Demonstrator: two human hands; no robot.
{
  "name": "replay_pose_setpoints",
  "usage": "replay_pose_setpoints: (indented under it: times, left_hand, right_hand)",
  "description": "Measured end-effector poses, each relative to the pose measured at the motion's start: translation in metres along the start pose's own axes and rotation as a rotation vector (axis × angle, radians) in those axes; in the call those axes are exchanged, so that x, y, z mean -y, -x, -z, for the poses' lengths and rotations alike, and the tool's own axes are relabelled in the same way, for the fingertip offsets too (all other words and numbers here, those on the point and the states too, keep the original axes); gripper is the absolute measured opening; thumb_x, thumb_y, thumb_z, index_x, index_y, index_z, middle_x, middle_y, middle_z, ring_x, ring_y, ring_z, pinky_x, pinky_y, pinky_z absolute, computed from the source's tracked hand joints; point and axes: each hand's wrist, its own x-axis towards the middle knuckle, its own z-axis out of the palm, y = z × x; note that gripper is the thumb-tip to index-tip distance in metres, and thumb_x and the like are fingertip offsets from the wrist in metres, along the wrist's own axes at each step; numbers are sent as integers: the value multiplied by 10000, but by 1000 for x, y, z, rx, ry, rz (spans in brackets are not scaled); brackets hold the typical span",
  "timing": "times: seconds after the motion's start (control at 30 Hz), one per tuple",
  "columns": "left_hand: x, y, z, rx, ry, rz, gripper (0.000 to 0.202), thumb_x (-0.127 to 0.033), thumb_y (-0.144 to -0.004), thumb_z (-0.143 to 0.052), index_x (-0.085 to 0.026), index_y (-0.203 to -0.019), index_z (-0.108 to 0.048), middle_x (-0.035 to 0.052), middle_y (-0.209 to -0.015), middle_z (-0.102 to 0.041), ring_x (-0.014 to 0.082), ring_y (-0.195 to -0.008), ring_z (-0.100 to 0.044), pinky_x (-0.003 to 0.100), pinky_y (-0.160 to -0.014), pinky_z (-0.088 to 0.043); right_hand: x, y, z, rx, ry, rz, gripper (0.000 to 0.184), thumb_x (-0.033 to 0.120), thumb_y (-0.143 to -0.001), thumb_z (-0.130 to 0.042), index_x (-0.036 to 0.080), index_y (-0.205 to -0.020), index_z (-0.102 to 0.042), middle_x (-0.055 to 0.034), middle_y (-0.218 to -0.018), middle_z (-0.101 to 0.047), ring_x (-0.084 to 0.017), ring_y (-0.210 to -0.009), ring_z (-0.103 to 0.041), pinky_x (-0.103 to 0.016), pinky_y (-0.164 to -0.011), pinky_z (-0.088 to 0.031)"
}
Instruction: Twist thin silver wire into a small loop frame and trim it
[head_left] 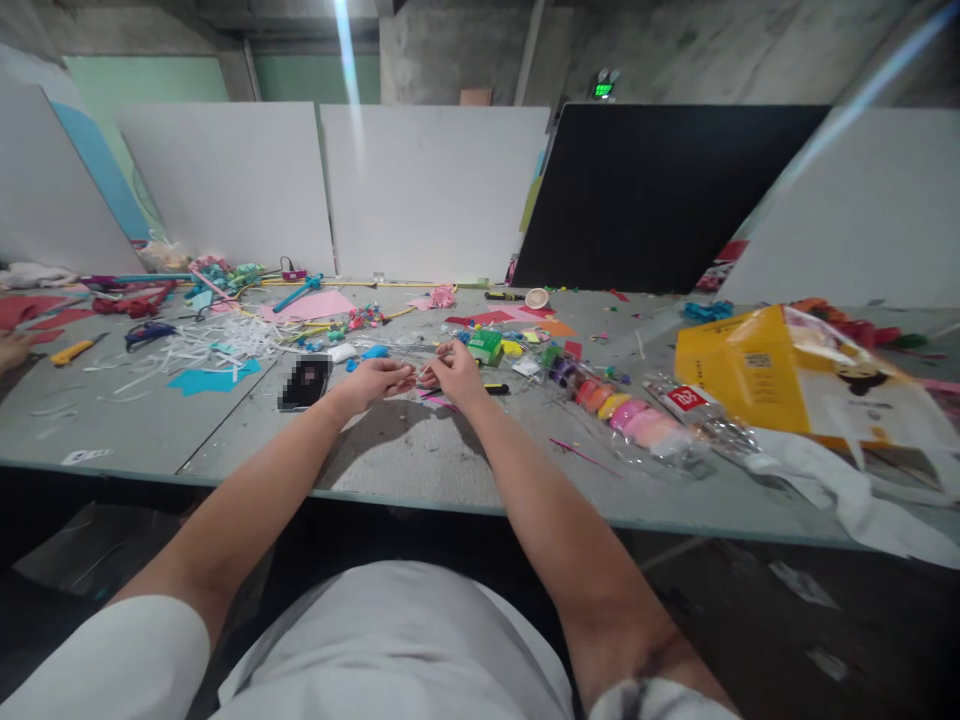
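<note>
My left hand (376,383) is held just over the near middle of the table (405,465), fingers pinched together. Close to its right, my right hand (459,373) is also closed in a pinch. Whatever small thing lies between the fingertips is too small to make out. Left of my left hand is a dark phone (307,382), partly pixelated. A blue lump (375,352) shows just behind that hand. Behind my right hand sits a green box (484,346), and a black-and-yellow cutter (495,390) lies partly hidden beside its wrist.
White paper strips (214,335) and a yellow cutter (73,352) lie left. On the right are a pack of coloured clay (619,408), a clear bottle (701,415) and a yellow bag (739,365). Upright boards (439,190) line the back. Another person's hand (13,350) shows far left.
</note>
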Motion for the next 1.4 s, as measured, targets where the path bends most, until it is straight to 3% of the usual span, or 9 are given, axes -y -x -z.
replay_pose_setpoints:
  times: [0.17,0.3,0.4,0.6,0.83,1.17,1.4]
  left_hand:
    - [-2,1,2,7,-79,-77,441,-239,-554,-1001,-160,-788,-636,67,-894,-794,180,-836,-747,323,-815,-589]
    - [-4,1,0,11,-152,-128,476,-249,-521,-990,-177,-731,-569,42,-831,-782,207,-893,-754,333,-835,-567]
    - [-5,1,0,-1,-205,-160,464,-249,-540,-970,-183,-744,-559,20,-773,-756,208,-865,-748,325,-808,-550]
    - [-6,2,1,-32,-305,-199,392,-279,-637,-916,-183,-844,-598,-18,-667,-699,138,-599,-613,265,-596,-451]
    - [-6,3,-1,-39,-364,-189,325,-302,-751,-843,-202,-848,-550,-6,-676,-699,154,-635,-652,277,-624,-500]
    - [-6,3,-3,-51,-399,-227,369,-358,-732,-862,-216,-853,-543,-30,-658,-647,156,-645,-628,276,-634,-452]
    - [-10,6,-3,-55,-406,-251,327,-346,-738,-834,-213,-832,-551,-18,-691,-680,147,-637,-600,273,-625,-417]
  right_hand:
    - [-2,-3,-2,-21,-66,-46,354,240,-825,-742,279,-930,-406,96,-614,-692,-140,-498,-705,-260,-548,-627]
    - [-2,-3,-3,-26,-85,-74,355,202,-833,-751,278,-914,-414,88,-612,-693,-146,-505,-712,-263,-550,-632]
    - [-1,-2,-4,-21,-80,-86,321,188,-848,-743,268,-903,-437,77,-611,-694,-146,-500,-707,-261,-534,-628]
    - [0,2,-7,1,-51,-106,318,204,-828,-816,238,-839,-500,54,-611,-688,-129,-508,-699,-228,-525,-615]
    - [1,2,-9,3,-47,-148,261,176,-838,-793,222,-796,-539,47,-582,-680,-127,-502,-688,-233,-519,-613]
    - [3,5,-12,-4,-64,-171,290,177,-788,-832,210,-747,-547,46,-568,-653,-127,-508,-669,-219,-479,-575]
    - [7,7,-13,-12,-85,-186,215,192,-814,-790,200,-760,-582,23,-650,-687,-131,-557,-691,-218,-472,-569]
